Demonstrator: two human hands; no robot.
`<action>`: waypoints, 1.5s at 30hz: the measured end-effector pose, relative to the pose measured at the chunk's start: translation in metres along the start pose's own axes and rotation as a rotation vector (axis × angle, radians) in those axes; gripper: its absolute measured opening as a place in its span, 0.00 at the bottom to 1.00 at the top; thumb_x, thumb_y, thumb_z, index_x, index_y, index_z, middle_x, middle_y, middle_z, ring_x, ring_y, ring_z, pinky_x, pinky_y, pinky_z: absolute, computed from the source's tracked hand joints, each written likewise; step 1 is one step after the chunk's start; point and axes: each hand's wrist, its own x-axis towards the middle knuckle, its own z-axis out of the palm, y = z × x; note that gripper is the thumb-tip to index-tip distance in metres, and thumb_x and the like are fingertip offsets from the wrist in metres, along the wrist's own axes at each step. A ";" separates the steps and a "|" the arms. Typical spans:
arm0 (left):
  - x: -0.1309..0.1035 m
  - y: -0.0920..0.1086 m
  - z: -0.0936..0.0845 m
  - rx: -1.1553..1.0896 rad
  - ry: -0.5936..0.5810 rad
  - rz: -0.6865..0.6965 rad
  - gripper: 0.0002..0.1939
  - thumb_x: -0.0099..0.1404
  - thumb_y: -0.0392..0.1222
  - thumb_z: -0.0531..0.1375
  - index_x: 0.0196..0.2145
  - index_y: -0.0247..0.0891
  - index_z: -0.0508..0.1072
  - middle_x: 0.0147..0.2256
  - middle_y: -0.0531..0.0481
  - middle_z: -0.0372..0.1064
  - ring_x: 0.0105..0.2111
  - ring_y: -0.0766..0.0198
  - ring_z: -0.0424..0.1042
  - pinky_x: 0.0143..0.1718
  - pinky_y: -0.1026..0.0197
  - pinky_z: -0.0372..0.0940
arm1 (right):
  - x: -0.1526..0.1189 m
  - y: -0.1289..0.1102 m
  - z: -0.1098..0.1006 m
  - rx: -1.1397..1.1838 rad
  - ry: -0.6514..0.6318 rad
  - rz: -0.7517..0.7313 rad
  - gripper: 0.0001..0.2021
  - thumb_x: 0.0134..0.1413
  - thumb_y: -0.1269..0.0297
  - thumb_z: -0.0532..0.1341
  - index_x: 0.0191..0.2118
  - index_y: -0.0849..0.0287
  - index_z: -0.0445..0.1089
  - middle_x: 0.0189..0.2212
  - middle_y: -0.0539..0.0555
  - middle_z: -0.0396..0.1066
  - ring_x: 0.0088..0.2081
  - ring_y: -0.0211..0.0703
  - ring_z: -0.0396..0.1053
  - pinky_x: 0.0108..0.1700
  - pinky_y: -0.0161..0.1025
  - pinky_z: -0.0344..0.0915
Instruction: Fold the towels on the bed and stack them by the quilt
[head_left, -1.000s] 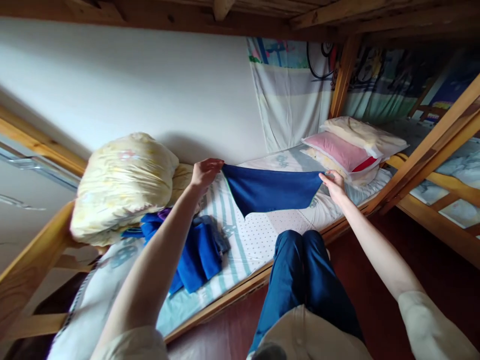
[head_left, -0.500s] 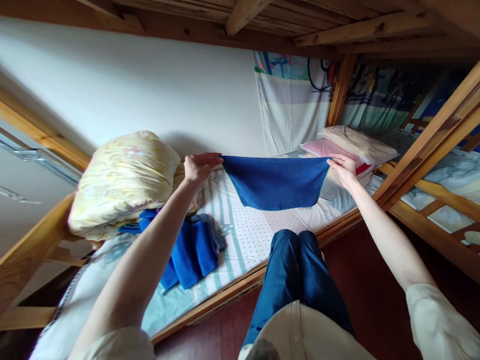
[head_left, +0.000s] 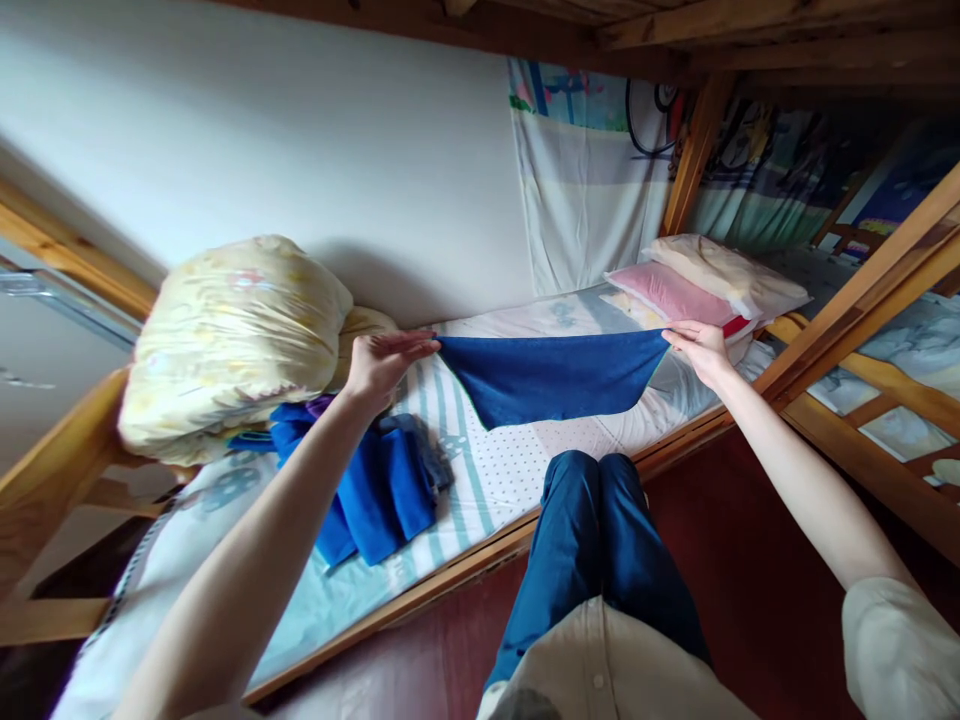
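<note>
A dark blue towel (head_left: pixel 551 378) with a thin green edge is stretched out above the bed. My left hand (head_left: pixel 386 362) pinches its upper left corner, and my right hand (head_left: pixel 701 350) pinches the upper right one. The top edge runs nearly straight between them while the rest hangs down, its lower corners drawn inward. Left of the towel, a heap of bright blue cloths (head_left: pixel 375 500) lies on the mattress, partly hidden behind my left forearm.
A bulky yellow quilt (head_left: pixel 236 345) sits at the bed's left end. Pillows (head_left: pixel 686 285) are stacked at the right end. The wooden bed edge (head_left: pixel 465 580) runs before my knees; the upper bunk's beam (head_left: pixel 525 50) hangs overhead, and a post (head_left: pixel 847 300) stands right.
My hands have moved slightly farther apart, pulling the towel wider and lower in view. The camera has tilted down a little, and both hands keep their hold.
</note>
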 end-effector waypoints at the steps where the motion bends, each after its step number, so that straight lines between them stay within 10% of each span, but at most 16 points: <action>1: -0.004 -0.002 -0.003 -0.011 -0.002 -0.026 0.28 0.33 0.56 0.80 0.30 0.35 0.84 0.33 0.41 0.81 0.39 0.51 0.78 0.47 0.49 0.75 | -0.002 0.003 0.001 0.001 -0.001 0.007 0.28 0.32 0.46 0.82 0.37 0.60 0.80 0.37 0.58 0.82 0.40 0.49 0.78 0.38 0.40 0.74; 10: -0.026 -0.051 -0.028 -0.051 -0.029 -0.209 0.26 0.30 0.52 0.81 0.27 0.36 0.83 0.34 0.41 0.81 0.37 0.55 0.77 0.41 0.54 0.74 | 0.005 0.053 0.022 -0.049 -0.048 0.074 0.27 0.33 0.45 0.82 0.36 0.60 0.81 0.34 0.58 0.81 0.37 0.48 0.78 0.34 0.39 0.73; 17: -0.003 -0.105 -0.009 0.023 0.070 -0.339 0.28 0.35 0.54 0.78 0.32 0.34 0.82 0.29 0.44 0.78 0.32 0.59 0.75 0.34 0.59 0.69 | 0.039 0.095 0.072 -0.005 -0.135 0.240 0.21 0.35 0.59 0.81 0.37 0.61 0.81 0.32 0.54 0.80 0.29 0.37 0.71 0.32 0.36 0.70; 23: 0.048 -0.125 0.013 0.043 0.163 -0.186 0.28 0.42 0.52 0.75 0.39 0.33 0.80 0.33 0.47 0.77 0.37 0.59 0.76 0.39 0.60 0.71 | 0.094 0.111 0.133 0.012 -0.091 0.146 0.19 0.41 0.70 0.75 0.43 0.59 0.78 0.34 0.52 0.76 0.35 0.40 0.72 0.40 0.39 0.72; 28: 0.052 -0.143 0.000 0.110 0.188 -0.076 0.29 0.49 0.52 0.73 0.45 0.33 0.79 0.40 0.43 0.78 0.43 0.58 0.78 0.44 0.62 0.71 | 0.100 0.132 0.144 -0.043 -0.086 0.047 0.14 0.45 0.69 0.73 0.41 0.58 0.77 0.37 0.53 0.77 0.42 0.44 0.73 0.49 0.41 0.71; 39: -0.137 -0.305 0.003 0.283 0.117 -0.532 0.21 0.50 0.52 0.71 0.40 0.38 0.83 0.36 0.42 0.81 0.43 0.50 0.80 0.45 0.56 0.71 | -0.034 0.272 0.123 -0.375 -0.317 0.443 0.06 0.40 0.73 0.62 0.25 0.56 0.75 0.26 0.50 0.77 0.31 0.41 0.71 0.45 0.40 0.70; 45: -0.208 -0.347 0.012 0.204 0.041 -0.859 0.27 0.47 0.49 0.73 0.45 0.36 0.81 0.35 0.44 0.82 0.40 0.54 0.79 0.40 0.59 0.69 | -0.082 0.319 0.114 -0.421 -0.457 0.668 0.09 0.35 0.79 0.64 0.16 0.56 0.72 0.18 0.48 0.73 0.25 0.40 0.70 0.38 0.38 0.72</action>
